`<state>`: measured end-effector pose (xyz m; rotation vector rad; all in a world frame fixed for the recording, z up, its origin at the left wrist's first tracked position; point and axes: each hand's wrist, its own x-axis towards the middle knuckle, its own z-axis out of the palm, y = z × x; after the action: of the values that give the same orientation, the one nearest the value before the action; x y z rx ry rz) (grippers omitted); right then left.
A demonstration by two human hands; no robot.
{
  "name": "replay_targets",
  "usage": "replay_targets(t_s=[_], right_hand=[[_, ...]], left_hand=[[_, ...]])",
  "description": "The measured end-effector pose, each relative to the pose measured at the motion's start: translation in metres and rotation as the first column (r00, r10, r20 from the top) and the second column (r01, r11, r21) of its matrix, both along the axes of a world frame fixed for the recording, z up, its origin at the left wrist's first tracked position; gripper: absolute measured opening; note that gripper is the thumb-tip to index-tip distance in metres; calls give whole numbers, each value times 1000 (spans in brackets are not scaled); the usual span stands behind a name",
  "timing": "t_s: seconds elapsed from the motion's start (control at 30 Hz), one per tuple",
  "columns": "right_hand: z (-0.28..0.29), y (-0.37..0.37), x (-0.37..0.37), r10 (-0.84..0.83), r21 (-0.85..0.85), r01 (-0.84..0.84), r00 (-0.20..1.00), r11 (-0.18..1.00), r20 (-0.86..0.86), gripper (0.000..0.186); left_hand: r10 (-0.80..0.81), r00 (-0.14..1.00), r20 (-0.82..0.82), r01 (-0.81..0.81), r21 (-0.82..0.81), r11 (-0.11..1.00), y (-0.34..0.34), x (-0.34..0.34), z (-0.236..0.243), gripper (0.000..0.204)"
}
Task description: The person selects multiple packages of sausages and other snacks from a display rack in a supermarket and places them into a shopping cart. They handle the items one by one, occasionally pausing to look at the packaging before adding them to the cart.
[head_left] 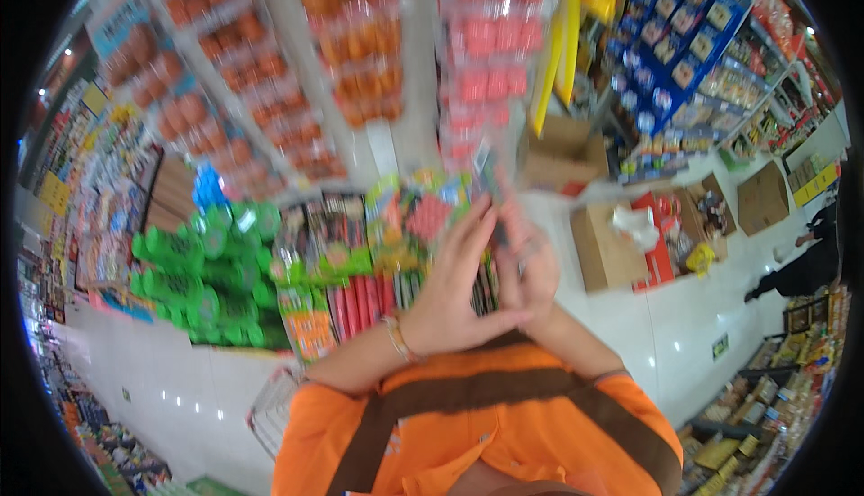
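Observation:
Both of my hands meet at the middle of the view around a slim, blurred package with pink and dark parts. My left hand has long, fairly straight fingers pressed together against its left side. My right hand is curled around its lower part on the right. Beneath them lie colourful snack packs and a row of red sticks in the display.
Hanging rows of orange packs and pink packs rise ahead. Green bottles stand left, above a wire trolley. Cardboard boxes sit right on the tiled floor. A person in dark clothes is at far right.

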<state>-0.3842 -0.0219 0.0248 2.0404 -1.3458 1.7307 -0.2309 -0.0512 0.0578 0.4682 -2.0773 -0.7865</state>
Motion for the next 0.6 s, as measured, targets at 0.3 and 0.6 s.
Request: replay_targets(t_s=[0.3,0.6], right_hand=[[112,-17,-14,-25,-146,-38,912,988,-409,56],[258,-86,-72,394,-165,-373,911,913,122,41]], left_hand=[[207,812,-547,-39,302,952,-47,-15,62,25],[-142,880,-454,127,-63,990,-127,-53,216,31]])
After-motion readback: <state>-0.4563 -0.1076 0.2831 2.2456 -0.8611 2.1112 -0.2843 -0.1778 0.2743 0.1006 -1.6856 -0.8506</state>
